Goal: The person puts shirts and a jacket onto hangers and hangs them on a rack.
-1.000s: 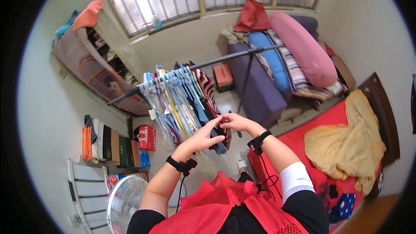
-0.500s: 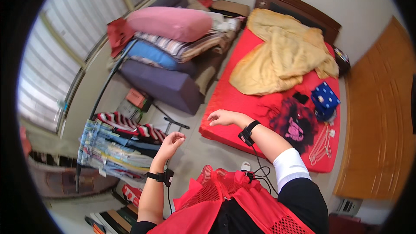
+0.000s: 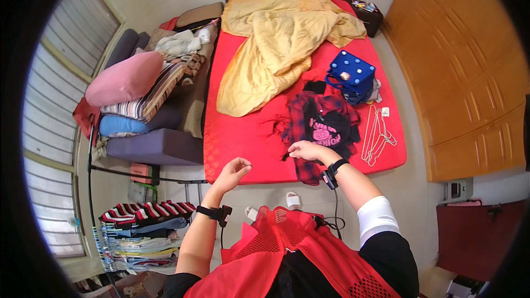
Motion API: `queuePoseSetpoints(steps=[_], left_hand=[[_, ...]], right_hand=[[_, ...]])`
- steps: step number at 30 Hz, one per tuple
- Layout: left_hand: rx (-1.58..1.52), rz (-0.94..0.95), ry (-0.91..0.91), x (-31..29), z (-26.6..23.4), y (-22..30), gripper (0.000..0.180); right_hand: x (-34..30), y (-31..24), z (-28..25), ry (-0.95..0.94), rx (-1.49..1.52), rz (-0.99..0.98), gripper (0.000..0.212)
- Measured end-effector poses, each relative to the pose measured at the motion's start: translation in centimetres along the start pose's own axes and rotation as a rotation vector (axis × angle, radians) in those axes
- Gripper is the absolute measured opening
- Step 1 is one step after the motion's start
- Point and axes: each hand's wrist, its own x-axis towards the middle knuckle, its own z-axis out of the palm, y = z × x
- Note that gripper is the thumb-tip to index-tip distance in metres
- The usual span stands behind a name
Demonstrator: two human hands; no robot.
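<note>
My left hand hovers in front of the bed's near edge, fingers loosely bent and nothing in it. My right hand is also empty, its fingers relaxed, just on the near side of a heap of clothes on the red-sheeted bed. In that heap are a red-and-black plaid shirt and a black top with a pink print. Whether the right hand touches the plaid cloth I cannot tell. White hangers lie right of the heap. Behind them sits a blue item with white dots.
A yellow blanket spreads over the far part of the bed. Hung clothes fill a rack at my left, below a purple sofa piece and a pink cushion. Wooden wardrobe doors line the right.
My view has swung right, so the bed now lies straight ahead and the rack sits lower left. Both hands stay empty, and the right one now appears beside the clothes heap.
</note>
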Motion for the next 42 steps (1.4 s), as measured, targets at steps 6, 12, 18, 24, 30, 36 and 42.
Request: queuePoseSetpoints(steps=[6, 12, 18, 24, 30, 36, 42], left_hand=[[0.042, -0.025, -0.172, 5.9, 5.0, 0.5, 0.022], [0.118, 0.007, -0.309, 10.8, 6.9, 0.0, 0.025], [0.056, -0.024, -0.426, 16.2, 8.4, -0.7, 0.025], [0.044, -0.078, -0.490, 20.1, 10.8, -2.5, 0.024], [0.050, -0.159, -0.476, 23.7, 14.4, -5.9, 0.024], [0.037, -0.260, -0.449, 25.6, 19.6, -10.3, 0.023], [0.000, -0.349, -0.435, 27.2, 23.2, -12.8, 0.026]], right_hand=[[-4.7, 8.2, -1.5, 0.120, 0.231, 0.057, 0.042], [-9.3, 11.6, -2.1, 0.287, 0.417, 0.207, 0.036], [-11.6, 15.3, -3.2, 0.302, 0.490, 0.369, 0.040], [-10.3, 17.8, -5.1, 0.312, 0.555, 0.410, 0.040], [-5.7, 23.9, -7.3, 0.307, 0.568, 0.351, 0.036], [0.9, 32.5, -8.7, 0.548, 0.421, 0.287, 0.043], [6.3, 36.1, -14.3, 0.665, -0.108, 0.400, 0.051]])
